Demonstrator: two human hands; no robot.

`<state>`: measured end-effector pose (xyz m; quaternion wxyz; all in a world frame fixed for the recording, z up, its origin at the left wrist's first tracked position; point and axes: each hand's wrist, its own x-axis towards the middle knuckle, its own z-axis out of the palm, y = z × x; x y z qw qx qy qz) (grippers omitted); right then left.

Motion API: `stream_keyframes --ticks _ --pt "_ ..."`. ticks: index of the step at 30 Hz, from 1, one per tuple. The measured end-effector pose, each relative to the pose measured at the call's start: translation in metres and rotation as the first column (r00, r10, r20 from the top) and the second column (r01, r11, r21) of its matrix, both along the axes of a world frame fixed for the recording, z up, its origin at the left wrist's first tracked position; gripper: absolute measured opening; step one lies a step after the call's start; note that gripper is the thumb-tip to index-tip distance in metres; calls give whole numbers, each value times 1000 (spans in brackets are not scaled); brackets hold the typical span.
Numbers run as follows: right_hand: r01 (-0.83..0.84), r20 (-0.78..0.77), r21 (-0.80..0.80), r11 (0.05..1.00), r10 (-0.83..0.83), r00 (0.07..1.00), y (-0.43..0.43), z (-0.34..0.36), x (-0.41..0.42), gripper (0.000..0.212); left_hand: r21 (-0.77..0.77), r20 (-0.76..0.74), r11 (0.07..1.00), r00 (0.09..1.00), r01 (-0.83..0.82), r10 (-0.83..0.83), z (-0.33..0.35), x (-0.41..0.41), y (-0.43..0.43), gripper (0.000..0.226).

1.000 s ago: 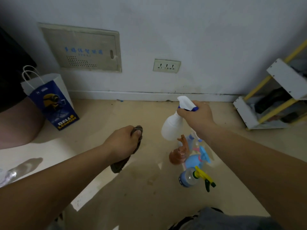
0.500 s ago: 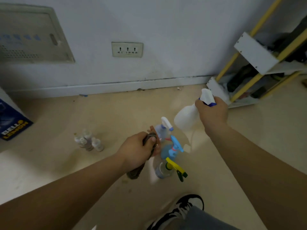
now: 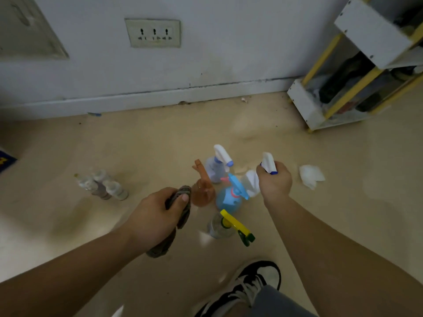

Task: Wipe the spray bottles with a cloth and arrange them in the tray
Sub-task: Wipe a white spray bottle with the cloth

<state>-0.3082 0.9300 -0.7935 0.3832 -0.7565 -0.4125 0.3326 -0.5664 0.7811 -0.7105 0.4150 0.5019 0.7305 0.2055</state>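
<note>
Currently, the floor point(image 3: 160, 138) fills most of the head view, with the wall point(image 3: 229, 53) behind it and a yellow-framed shelf unit point(image 3: 343, 92) at the right.

**Change.** Over the last second the view has tilted down. The right hand point(image 3: 274, 183) has brought the white spray bottle point(image 3: 250, 183) down from in front of the wall to the standing group. The bottle is now just beside the blue bottle point(image 3: 229, 199). Whether its base rests on the floor cannot be told. The right grip is closed round the neck, below the trigger head. The left hand point(image 3: 155, 216) has moved in beside the orange bottle point(image 3: 202, 194). Its grip is closed on the bunched grey cloth point(image 3: 183, 197), thumb on top.

**Meaning.** The white bottle appears to be going back among the others. No tray is in view, so arranging cannot be confirmed as begun. The orange bottle looks like the next candidate for wiping.

**Other items.** The group also holds a pale bottle with a white trigger point(image 3: 216, 167) and a clear bottle with a yellow trigger point(image 3: 219, 227). Three small bottles point(image 3: 103, 186) stand well apart to the left. A crumpled white tissue point(image 3: 310, 176) lies to the right.

**Writing.** The socket plate point(image 3: 152, 33) shows no legible text. A blue bag corner point(image 3: 5, 160) carries a yellow fragment that is unreadable. No bottle label can be read.
</note>
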Motion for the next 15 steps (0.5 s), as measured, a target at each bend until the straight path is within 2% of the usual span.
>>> stream_keyframes --ticks 5,9,11,13,15 --pt "-118 33 -15 993 119 992 -4 -10 -4 8 -24 -4 1000 1000 -14 14 -3 -8 -7 25" --pt "-160 68 -83 984 166 984 -3 -6 -15 20 -30 9 999 999 -36 36 -2 -12 -12 27" --pt "-152 110 -149 977 169 979 1 3 -20 37 -28 11 999 999 -46 46 0 -14 -16 27" --pt "-124 230 -241 963 180 956 2 20 -25 63 -31 23 998 998 -52 53 5 -17 -19 27" --pt "-129 351 -250 960 214 912 -3 43 -36 75 -35 46 998 997 -59 61 13 -22 -23 27"
